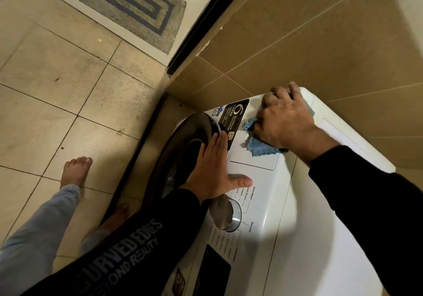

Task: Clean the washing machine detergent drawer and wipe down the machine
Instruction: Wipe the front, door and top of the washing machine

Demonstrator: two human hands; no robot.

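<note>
Right hand (287, 121): grip closed around blue microfibre cloth (257, 143), pressing it on closed detergent drawer front (251, 160) at washing machine (309, 227) upper corner. Left hand (214, 169): fingers straight, flat against front panel beside door (183, 144).

white machine (297, 204); blue cloth (258, 145); black sleeves (366, 181); beige floor tiles (57, 66); grey mat (128, 4) with blue stripes
</note>
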